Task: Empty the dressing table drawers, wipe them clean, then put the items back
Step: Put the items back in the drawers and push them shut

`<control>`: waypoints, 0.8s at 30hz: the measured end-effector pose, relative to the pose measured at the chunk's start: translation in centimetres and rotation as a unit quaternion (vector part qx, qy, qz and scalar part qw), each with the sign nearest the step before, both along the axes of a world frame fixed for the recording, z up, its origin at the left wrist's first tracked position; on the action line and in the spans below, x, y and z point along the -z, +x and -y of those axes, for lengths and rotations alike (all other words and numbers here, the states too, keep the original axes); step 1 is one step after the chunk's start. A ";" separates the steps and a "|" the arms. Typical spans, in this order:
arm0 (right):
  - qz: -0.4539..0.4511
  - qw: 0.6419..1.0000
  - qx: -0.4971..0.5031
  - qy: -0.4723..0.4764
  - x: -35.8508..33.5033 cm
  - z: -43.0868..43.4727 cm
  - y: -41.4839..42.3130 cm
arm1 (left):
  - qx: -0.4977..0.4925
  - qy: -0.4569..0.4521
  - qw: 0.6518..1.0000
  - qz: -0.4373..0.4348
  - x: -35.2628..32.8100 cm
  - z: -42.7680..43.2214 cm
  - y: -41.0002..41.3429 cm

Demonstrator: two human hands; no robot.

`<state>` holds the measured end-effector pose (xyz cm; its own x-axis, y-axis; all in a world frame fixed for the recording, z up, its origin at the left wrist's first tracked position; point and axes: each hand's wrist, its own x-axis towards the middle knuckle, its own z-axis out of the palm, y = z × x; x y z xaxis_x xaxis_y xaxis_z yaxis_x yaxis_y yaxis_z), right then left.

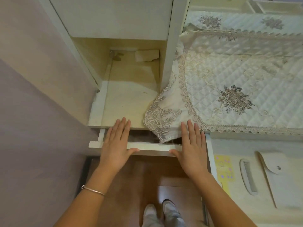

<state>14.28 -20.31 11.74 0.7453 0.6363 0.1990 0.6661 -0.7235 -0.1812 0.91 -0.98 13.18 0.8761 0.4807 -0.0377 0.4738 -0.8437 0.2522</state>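
Head view, looking down. The left hand and right hand lie flat and open, palms down, fingers extended toward 12 o'clock, both resting on the front edge of a shallow white wooden drawer that stands only slightly pulled out; neither hand grips anything. A thin metal bangle circles the left wrist. At 12 o'clock of the hands lies the pale cream desk surface, dusty, with a small whitish scrap near its rear. A cream quilted cloth with lace trim and grey floral embroidery covers the area at 2 o'clock; its lace corner hangs over the drawer gap, hiding part of the interior, which is otherwise dark and unreadable. At 4 o'clock, a white comb and beige snap pouch lie in a second compartment, partly cut off.
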 end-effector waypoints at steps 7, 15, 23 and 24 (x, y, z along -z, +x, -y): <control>0.018 1.000 -0.017 0.007 1.6 -1.4 1.7 | -0.002 0.044 0.998 0.033 1.4 -1.2 2.2; 0.051 0.998 0.026 0.002 1.9 -2.5 1.9 | -0.042 0.060 0.994 0.078 1.6 -0.9 3.3; -0.045 0.998 -0.046 -0.004 -1.5 0.2 2.0 | -0.023 0.049 0.998 -0.028 -1.7 0.2 2.7; -0.066 0.997 -0.048 -0.002 -2.2 1.1 1.9 | -0.017 0.049 0.998 -0.027 -2.3 0.6 2.4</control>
